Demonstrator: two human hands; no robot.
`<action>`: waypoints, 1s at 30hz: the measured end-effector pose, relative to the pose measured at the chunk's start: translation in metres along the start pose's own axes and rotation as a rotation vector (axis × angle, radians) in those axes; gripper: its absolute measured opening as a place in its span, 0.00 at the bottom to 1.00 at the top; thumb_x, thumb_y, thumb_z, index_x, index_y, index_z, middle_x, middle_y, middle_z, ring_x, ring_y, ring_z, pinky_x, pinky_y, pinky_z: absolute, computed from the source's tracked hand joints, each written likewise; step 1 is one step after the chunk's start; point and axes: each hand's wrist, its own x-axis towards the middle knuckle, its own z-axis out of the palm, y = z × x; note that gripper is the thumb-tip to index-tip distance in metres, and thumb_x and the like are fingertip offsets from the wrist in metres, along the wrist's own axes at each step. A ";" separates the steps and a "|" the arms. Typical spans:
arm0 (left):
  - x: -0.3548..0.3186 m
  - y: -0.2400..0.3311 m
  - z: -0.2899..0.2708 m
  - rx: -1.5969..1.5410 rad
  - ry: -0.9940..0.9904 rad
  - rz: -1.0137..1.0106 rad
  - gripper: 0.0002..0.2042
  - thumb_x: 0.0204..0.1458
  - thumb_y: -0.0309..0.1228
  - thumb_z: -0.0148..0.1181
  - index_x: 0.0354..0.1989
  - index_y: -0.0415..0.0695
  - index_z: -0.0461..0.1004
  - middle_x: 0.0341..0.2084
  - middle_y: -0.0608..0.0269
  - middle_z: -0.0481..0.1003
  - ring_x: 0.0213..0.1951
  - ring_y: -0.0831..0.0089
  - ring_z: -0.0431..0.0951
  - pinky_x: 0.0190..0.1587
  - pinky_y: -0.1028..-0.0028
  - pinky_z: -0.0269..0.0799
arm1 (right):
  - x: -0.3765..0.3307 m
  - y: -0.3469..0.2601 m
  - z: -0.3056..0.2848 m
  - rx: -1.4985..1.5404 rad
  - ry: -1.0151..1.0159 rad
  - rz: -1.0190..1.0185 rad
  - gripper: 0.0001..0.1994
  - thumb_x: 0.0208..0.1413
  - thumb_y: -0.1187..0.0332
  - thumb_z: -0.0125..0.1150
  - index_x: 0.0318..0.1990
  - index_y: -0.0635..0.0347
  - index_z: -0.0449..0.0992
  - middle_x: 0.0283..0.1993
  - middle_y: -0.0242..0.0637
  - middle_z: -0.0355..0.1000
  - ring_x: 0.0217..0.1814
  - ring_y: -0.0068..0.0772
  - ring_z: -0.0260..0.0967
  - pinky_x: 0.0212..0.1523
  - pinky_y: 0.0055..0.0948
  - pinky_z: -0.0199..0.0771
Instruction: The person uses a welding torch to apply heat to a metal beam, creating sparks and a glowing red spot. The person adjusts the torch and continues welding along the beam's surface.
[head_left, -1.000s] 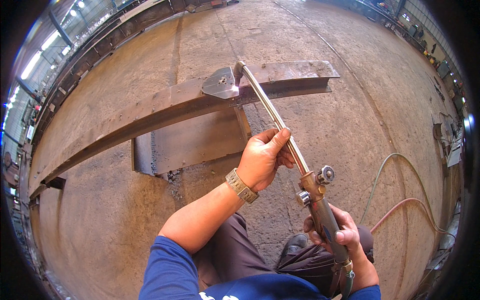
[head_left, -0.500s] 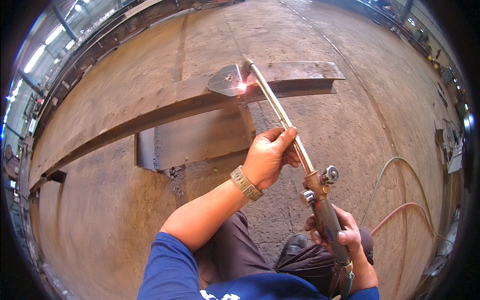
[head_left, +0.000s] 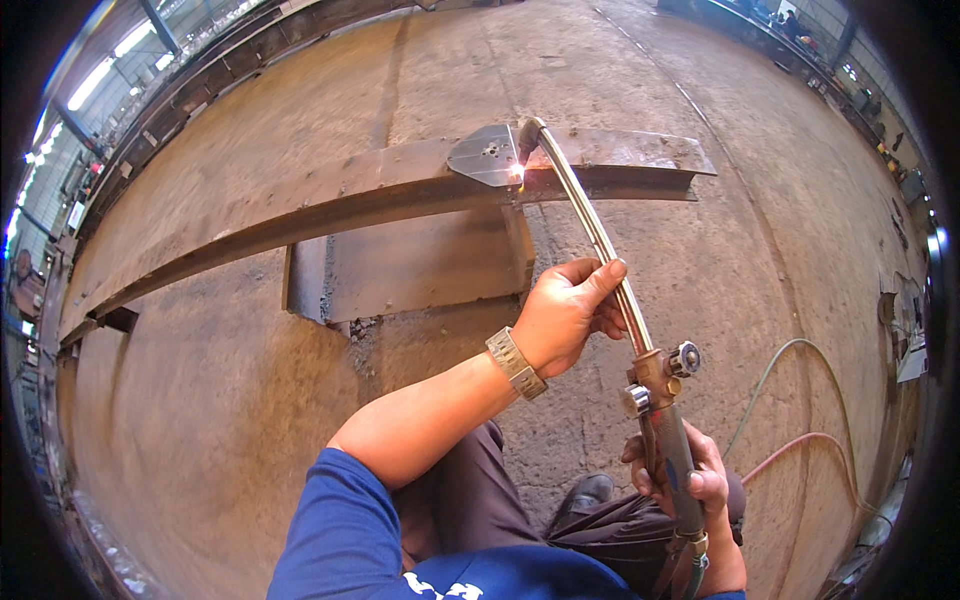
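A long metal cutting torch (head_left: 575, 192) slants across the middle, its bent head pointing down at a dark steel plate (head_left: 478, 152). Bright light glows at the plate's near right corner, just below the torch tip. My left hand (head_left: 562, 318) is closed around the torch's tubes about halfway along. Lower down, my right hand (head_left: 708, 468) wraps the dark handle, below two round valve knobs (head_left: 684, 358). The plate has rounded corners, small holes and a pale line near its right edge. It lies flat on a long rusty steel beam (head_left: 240, 215).
Under the beam stands a wide steel piece (head_left: 425, 265) with upright side flanges. A green hose (head_left: 790, 345) and a red hose (head_left: 800, 440) curve over the floor (head_left: 200, 400) at right. My dark shoe (head_left: 590, 492) rests below the torch. More steel lines the far left edge.
The whole view has shifted, so plate, beam and torch appear farther right. The glow looks whiter, with orange beneath it, and the torch tip shows more clearly. Both hands keep their grip.
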 end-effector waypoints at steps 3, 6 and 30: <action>-0.001 0.001 0.001 0.000 0.006 -0.002 0.16 0.58 0.42 0.61 0.38 0.39 0.71 0.25 0.61 0.76 0.24 0.72 0.79 0.25 0.75 0.75 | 0.000 -0.002 0.001 0.011 -0.020 0.008 0.54 0.31 0.46 0.69 0.65 0.74 0.56 0.45 0.55 0.71 0.29 0.29 0.70 0.24 0.20 0.65; -0.001 0.002 0.002 -0.001 0.025 -0.004 0.16 0.58 0.42 0.61 0.38 0.39 0.71 0.24 0.62 0.76 0.23 0.72 0.78 0.26 0.74 0.75 | 0.000 -0.006 0.001 0.021 -0.042 0.020 0.55 0.32 0.46 0.70 0.65 0.75 0.55 0.45 0.55 0.71 0.29 0.29 0.70 0.24 0.20 0.65; -0.001 0.000 -0.001 0.005 -0.011 0.028 0.16 0.58 0.42 0.61 0.37 0.39 0.74 0.25 0.61 0.78 0.23 0.74 0.78 0.26 0.76 0.74 | -0.001 -0.010 0.001 -0.003 -0.057 0.034 0.56 0.31 0.46 0.74 0.66 0.73 0.57 0.46 0.51 0.71 0.32 0.28 0.72 0.29 0.21 0.69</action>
